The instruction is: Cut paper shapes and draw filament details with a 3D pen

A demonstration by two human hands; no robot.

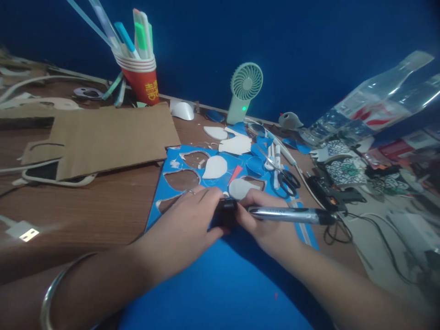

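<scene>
My right hand [271, 220] is closed round a silver marker pen [288, 214], which lies nearly level with its black end to the right. My left hand [192, 224] is closed on a black cylindrical piece [227, 206] that looks like a marker cap. The two hands almost meet at this piece, and my right fingertips are beside it. Whether the cap and pen are joined I cannot tell. Under both hands spreads a blue sheet [213, 284] with several leaf-shaped holes. White leaf-shaped cutouts [215, 167] rest on its far part.
Black-handled scissors [288, 182] lie right of the cutouts. Behind stand a small fan [245, 87] and a red paper cup [140, 85] of pens. Cardboard [113, 137] lies at left. Plastic bottles [371, 101] and a black glue gun [330, 192] are at right.
</scene>
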